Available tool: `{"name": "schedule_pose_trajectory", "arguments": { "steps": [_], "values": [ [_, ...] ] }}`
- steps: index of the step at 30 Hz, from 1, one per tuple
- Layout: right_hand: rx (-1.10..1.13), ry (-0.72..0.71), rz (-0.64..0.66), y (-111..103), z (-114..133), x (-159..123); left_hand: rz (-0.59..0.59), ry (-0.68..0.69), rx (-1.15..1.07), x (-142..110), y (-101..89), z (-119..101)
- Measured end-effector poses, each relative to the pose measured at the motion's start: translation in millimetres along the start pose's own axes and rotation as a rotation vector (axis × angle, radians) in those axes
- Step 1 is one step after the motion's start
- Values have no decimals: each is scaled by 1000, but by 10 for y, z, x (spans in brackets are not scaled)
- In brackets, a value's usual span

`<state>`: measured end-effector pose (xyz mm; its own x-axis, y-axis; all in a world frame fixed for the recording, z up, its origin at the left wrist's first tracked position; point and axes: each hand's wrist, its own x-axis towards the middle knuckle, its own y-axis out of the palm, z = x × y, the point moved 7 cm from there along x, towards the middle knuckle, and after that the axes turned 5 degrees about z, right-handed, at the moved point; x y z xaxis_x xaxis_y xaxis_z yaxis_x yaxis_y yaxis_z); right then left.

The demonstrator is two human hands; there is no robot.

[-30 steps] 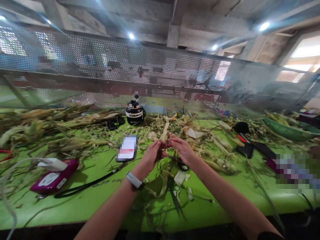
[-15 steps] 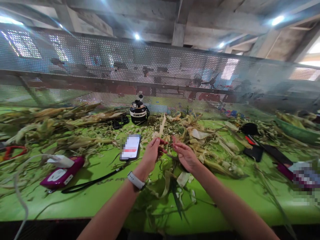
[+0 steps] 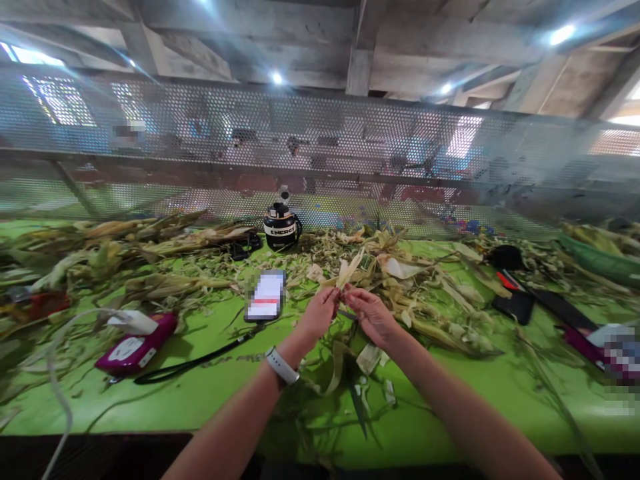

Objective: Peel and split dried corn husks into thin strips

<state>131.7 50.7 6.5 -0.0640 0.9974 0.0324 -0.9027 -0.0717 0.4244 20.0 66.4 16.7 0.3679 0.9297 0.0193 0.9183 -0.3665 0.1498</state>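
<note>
Decent gap left of the grip, just bare green tabletop (image 3: 210, 407) up to the phone (image 3: 265, 295), though a black strap (image 3: 200, 362) cuts across nearer the wearer. Behind and right it's a mess: husk heap (image 3: 425, 313) crowding in, black ENERGY bottle (image 3: 281, 230) back-left, mesh screen (image 3: 320, 133) walling off the far side. Over the heap's clear.

Workshop-type hall, industrial look. Bare concrete beams and a concrete pillar (image 3: 359, 72) overhead, bright ceiling lights (image 3: 277, 78). Long green bench (image 3: 210, 407) strewn with dried husks (image 3: 120, 240), backed by a perforated metal screen (image 3: 320, 127). Blurred figures show through the holes, so shared work space. Windows at far left and right. Phone (image 3: 267, 293) and black jug (image 3: 281, 228) also on bench.
</note>
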Motion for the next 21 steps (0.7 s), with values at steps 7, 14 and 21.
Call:
{"name": "schedule_pose_trajectory", "arguments": {
  "steps": [7, 14, 21],
  "values": [
    [50, -31, -78, -154, 188, 33, 93, 42, -6, -50, 47, -129],
    [-352, -15, -341, -450, 422, 27, 110, 13, -14, -50, -48, -179],
    [-309, 141, 138, 12, 235, -26, 223, -94, -140, -93, -1, -146]
  ]
}}
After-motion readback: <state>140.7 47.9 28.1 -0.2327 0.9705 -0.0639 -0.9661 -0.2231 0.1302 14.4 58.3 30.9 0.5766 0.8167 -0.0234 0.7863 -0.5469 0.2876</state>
